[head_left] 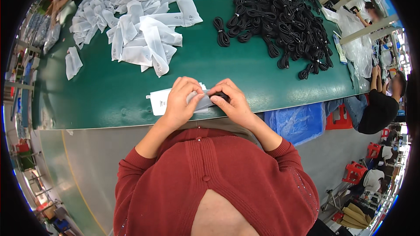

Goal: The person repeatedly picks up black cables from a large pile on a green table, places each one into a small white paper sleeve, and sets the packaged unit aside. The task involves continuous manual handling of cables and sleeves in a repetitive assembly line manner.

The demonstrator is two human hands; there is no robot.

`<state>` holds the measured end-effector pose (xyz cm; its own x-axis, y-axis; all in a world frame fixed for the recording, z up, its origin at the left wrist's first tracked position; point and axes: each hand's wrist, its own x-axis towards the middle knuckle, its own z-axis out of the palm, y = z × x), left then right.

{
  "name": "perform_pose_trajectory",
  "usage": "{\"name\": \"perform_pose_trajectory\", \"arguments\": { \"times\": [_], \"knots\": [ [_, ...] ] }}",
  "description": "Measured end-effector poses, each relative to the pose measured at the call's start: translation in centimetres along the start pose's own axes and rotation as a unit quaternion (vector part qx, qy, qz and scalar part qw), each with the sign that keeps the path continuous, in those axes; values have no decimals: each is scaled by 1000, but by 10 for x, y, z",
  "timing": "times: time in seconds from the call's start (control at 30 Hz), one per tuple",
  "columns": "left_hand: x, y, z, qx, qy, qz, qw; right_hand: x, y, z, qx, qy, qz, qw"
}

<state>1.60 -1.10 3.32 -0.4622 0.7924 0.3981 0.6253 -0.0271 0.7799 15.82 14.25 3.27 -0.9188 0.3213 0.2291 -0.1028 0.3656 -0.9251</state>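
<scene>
At the near edge of the green table, my left hand pinches the mouth of a small translucent plastic bag. My right hand grips a bundled black cable right at that opening. Part of the cable is hidden behind my right fingers, so how far it sits inside the bag cannot be made out. Flat white printed bags or sheets lie beneath my left hand. Farther off to the right is a big heap of coiled black cables, with one bundle lying apart from it.
A pile of filled white bags covers the table's far left, with a single bag beside it. A blue plastic-lined bin stands below the table edge at right. Other people sit at the far left and right. Red stools stand at right.
</scene>
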Motion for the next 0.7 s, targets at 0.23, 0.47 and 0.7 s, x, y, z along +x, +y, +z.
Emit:
{"name": "perform_pose_trajectory", "arguments": {
  "times": [0.23,0.47,0.7],
  "knots": [
    [62,-19,-61,-326,144,-141,923,71,7,-15,-172,156,-97,968],
    [92,-3,-91,99,270,70,955,126,87,-37,-529,132,-102,832],
    [-15,-15,-4,59,-67,25,996,88,80,-28,-425,189,-84,881]
  ]
}}
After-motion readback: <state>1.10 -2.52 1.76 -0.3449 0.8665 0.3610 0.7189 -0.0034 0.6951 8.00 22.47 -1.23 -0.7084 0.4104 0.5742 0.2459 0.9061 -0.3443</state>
